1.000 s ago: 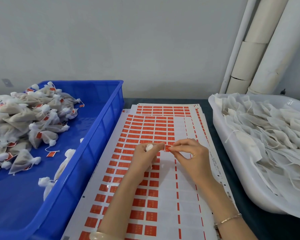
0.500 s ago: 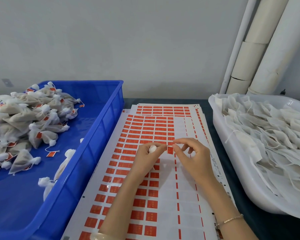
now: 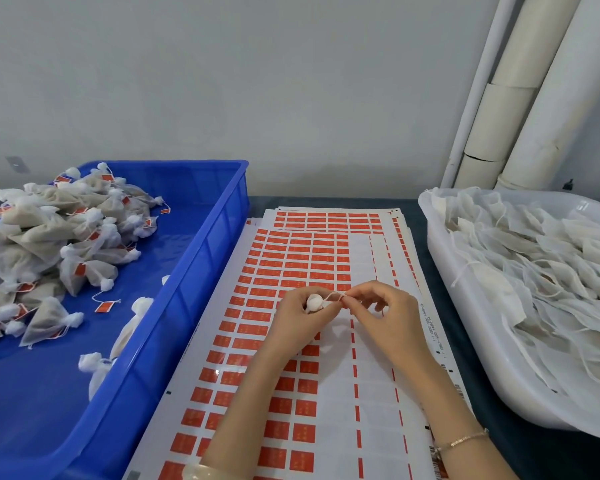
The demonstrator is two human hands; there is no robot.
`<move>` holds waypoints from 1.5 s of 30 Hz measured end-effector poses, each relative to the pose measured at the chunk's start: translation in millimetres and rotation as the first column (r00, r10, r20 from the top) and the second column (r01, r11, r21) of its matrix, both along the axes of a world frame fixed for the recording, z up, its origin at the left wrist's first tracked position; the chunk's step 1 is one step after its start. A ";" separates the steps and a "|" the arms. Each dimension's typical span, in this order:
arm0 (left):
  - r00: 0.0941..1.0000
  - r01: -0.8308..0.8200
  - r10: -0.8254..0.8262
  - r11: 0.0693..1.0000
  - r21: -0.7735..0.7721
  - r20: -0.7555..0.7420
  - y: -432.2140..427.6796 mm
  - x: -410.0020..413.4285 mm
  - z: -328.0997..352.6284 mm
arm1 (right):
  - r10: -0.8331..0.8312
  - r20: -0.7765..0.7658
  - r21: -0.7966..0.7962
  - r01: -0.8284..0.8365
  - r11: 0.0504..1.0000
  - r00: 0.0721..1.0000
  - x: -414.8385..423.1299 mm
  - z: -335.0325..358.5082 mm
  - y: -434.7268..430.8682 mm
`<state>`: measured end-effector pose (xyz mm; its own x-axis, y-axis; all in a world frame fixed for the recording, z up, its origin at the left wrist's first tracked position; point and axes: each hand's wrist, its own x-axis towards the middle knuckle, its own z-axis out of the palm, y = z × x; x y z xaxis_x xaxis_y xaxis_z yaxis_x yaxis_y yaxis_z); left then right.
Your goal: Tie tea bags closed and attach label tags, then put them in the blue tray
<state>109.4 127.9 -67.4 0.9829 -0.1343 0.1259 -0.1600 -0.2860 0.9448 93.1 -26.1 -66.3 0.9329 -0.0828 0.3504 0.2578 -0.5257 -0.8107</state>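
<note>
My left hand (image 3: 293,318) grips a tea bag whose bunched white top (image 3: 314,302) sticks out between thumb and fingers; the rest of the bag is hidden in the palm. Its string (image 3: 333,296) runs right to my right hand (image 3: 383,315), which pinches the string's end with a small red label tag (image 3: 344,303) at the fingertips. Both hands hover over the sheets of red label stickers (image 3: 291,268). The blue tray (image 3: 201,258) on the left holds a pile of several tied, tagged tea bags (image 3: 49,244).
A white tub (image 3: 465,344) at the right holds several untied tea bags (image 3: 534,271). White pipes (image 3: 520,98) stand against the wall at the back right. The sticker sheets lie on a dark table (image 3: 426,216) between tray and tub.
My right hand lifted the red tag off the sheet and brought it to the string. The left hand turned the bag's white top further into view and rose slightly.
</note>
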 end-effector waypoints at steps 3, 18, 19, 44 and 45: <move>1.000 -0.010 0.010 0.999 0.040 0.015 -0.6 0.1 -2.2 | -0.001 -0.007 0.009 0.001 1.000 1.000 0.9 -0.8 0.5; 0.999 -0.041 0.041 0.999 0.010 -0.001 2.6 1.0 -5.5 | -0.087 -0.024 0.070 0.089 0.994 0.996 4.1 -6.3 -5.2; 0.999 -0.041 0.041 0.999 -0.018 -0.016 3.2 0.2 -4.6 | -0.084 -0.032 0.088 0.087 0.992 0.996 4.5 -6.5 -5.4; 0.918 -0.351 0.222 0.839 0.415 0.327 86.3 -131.8 118.9 | 0.545 0.131 0.082 -0.557 0.826 0.828 -49.9 107.9 88.4; 0.898 -0.385 0.226 0.818 0.427 0.377 98.5 -136.6 132.9 | 0.589 0.155 0.105 -0.606 0.788 0.793 -50.6 118.3 99.9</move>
